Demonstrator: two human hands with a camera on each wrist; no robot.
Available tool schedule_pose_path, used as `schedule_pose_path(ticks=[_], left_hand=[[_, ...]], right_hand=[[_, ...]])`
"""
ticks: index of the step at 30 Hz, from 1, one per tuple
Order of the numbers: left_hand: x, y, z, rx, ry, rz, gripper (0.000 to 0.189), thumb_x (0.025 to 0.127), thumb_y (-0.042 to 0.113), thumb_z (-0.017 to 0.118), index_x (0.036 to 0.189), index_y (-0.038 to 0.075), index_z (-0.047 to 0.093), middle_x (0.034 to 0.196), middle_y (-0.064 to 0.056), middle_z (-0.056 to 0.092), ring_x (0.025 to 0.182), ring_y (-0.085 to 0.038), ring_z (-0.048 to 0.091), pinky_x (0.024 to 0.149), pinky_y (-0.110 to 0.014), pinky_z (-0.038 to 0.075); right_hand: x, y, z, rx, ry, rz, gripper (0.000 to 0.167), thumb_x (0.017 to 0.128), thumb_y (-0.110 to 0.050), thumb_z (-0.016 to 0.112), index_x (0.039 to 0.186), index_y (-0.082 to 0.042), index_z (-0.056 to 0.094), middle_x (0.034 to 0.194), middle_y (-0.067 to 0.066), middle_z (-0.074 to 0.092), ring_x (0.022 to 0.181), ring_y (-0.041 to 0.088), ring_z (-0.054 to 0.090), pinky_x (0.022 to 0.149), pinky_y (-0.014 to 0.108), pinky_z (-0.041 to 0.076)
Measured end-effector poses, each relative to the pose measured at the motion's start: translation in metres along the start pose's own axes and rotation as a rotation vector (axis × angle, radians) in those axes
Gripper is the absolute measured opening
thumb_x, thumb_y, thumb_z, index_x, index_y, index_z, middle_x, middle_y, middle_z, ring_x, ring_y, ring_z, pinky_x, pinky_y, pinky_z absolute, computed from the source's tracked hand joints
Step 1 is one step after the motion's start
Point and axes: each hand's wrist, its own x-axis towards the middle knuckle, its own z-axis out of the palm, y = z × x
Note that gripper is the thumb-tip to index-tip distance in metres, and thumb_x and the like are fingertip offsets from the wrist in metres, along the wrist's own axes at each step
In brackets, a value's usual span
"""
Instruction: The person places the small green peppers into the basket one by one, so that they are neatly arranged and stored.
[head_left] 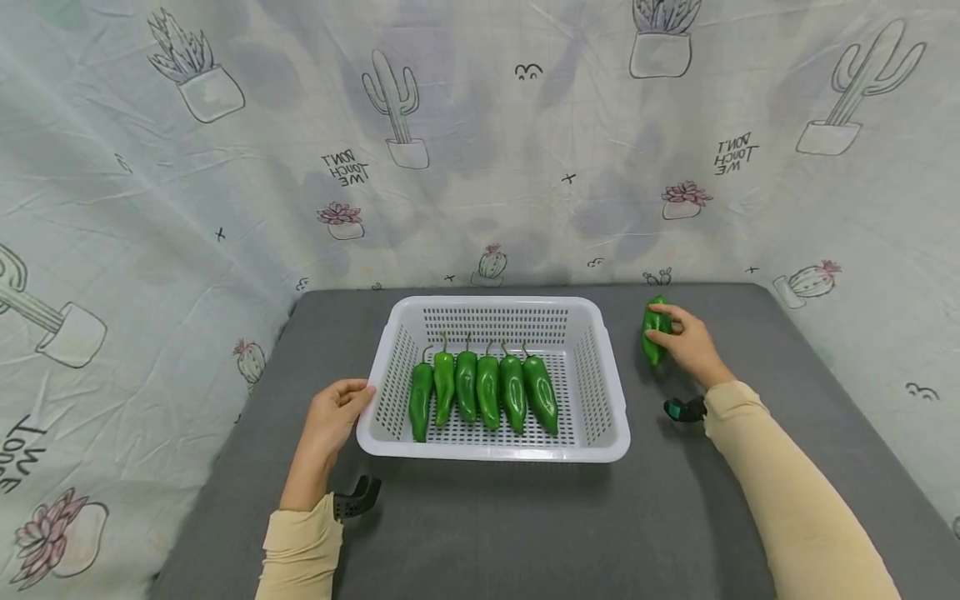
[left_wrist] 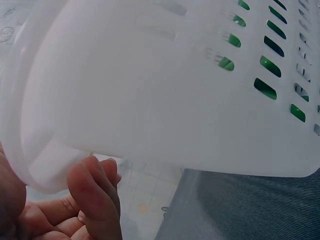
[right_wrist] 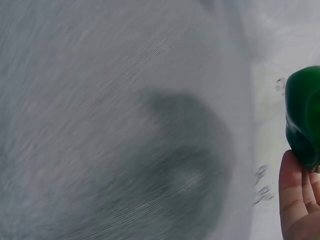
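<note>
A white perforated plastic basket (head_left: 495,452) stands mid-table in the head view, with several long green peppers (head_left: 487,392) lying side by side in it, stems toward the far wall. My left hand (head_left: 333,417) pinches its left rim between thumb and fingers. Close up in the left wrist view, the fingers (left_wrist: 95,195) curl under the rim of the basket wall (left_wrist: 150,110). To the right of the basket, my right hand (head_left: 693,346) grips another green pepper (head_left: 652,325) between thumb and fingers. The right wrist view shows this pepper (right_wrist: 302,110) at its right edge.
A dark grey cloth covers the table (head_left: 495,525). White fabric (head_left: 480,150) printed with cacti and potted plants hangs behind and at both sides. Black wrist devices (head_left: 358,497) show at both cuffs.
</note>
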Motion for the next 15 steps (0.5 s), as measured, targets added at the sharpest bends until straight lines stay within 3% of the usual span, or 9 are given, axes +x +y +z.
schedule_pose_path(ticks=[9,15], left_hand=[[0.001,0.0,0.0,-0.025,-0.005,0.003,0.036,0.096,0.019,0.057,0.122,-0.007,0.055,0.101,-0.013,0.066,0.077,-0.001,0.059,0.068,-0.017,0.048],[0.002,0.0,0.0,-0.025,-0.003,0.009,0.034,0.096,0.016,0.056,0.12,-0.008,0.055,0.099,-0.012,0.066,0.076,0.0,0.058,0.068,-0.018,0.048]], right_hand=[[-0.002,-0.039,-0.001,0.039,0.016,-0.073,0.058,0.093,-0.036,0.06,0.144,-0.016,0.041,0.144,0.023,0.038,0.118,0.04,0.051,0.083,0.051,0.048],[-0.007,-0.075,0.002,0.015,0.015,-0.124,0.056,0.092,-0.035,0.062,0.141,-0.018,0.044,0.139,0.021,0.045,0.116,0.038,0.053,0.074,0.042,0.049]])
